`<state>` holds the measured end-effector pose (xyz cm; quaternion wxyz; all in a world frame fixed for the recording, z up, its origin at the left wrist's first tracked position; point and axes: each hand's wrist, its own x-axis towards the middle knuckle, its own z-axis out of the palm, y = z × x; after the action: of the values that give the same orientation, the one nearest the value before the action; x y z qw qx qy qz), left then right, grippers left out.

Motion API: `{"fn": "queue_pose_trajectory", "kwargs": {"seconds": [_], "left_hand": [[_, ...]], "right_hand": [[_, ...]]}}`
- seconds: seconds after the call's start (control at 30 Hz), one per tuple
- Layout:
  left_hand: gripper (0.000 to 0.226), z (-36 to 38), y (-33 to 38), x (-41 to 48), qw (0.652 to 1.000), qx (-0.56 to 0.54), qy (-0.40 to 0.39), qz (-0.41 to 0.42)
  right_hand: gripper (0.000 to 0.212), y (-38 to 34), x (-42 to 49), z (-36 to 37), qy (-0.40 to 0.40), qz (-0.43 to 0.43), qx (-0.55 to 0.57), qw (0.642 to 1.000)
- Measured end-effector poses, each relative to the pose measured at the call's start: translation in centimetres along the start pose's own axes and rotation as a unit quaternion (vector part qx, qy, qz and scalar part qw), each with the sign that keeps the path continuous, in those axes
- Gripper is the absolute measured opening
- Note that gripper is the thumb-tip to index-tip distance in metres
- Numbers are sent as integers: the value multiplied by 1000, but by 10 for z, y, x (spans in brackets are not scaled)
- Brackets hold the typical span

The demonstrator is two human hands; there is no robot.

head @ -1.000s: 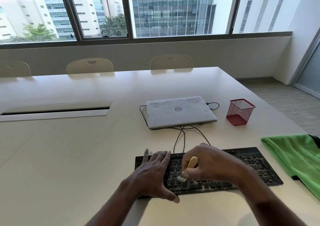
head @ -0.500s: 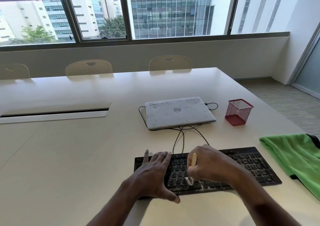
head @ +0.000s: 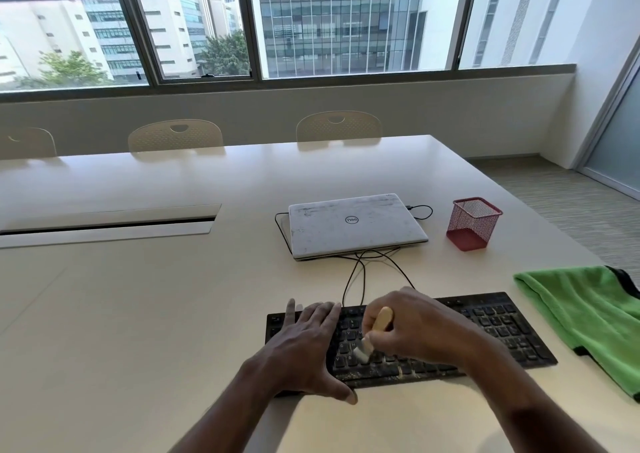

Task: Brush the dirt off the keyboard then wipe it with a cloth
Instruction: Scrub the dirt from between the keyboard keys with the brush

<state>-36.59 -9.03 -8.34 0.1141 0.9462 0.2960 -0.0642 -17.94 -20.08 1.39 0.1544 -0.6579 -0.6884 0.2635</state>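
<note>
I see black keyboard (head: 485, 328) flat on counter (head: 173, 314) near front edge. My left hand (head: 304, 345) flat, fingers straight, pressing keyboard's left end. Right hand (head: 419, 331) gripping wooden brush (head: 379, 324), bristles on keys. Green cloth (head: 585, 314) lying right of keyboard.

Closed, perhaps dusty laptop (head: 356, 225); mesh cup (head: 472, 224)
</note>
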Motion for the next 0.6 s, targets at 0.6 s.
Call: {"fn": "queue_pose_trajectory", "kwargs": {"seconds": [0.6], "left_hand": [[144,1,4,4,1000,1,-6,-1]], "right_hand": [[14,8,-8,-7,55,32,-19,998]]}}
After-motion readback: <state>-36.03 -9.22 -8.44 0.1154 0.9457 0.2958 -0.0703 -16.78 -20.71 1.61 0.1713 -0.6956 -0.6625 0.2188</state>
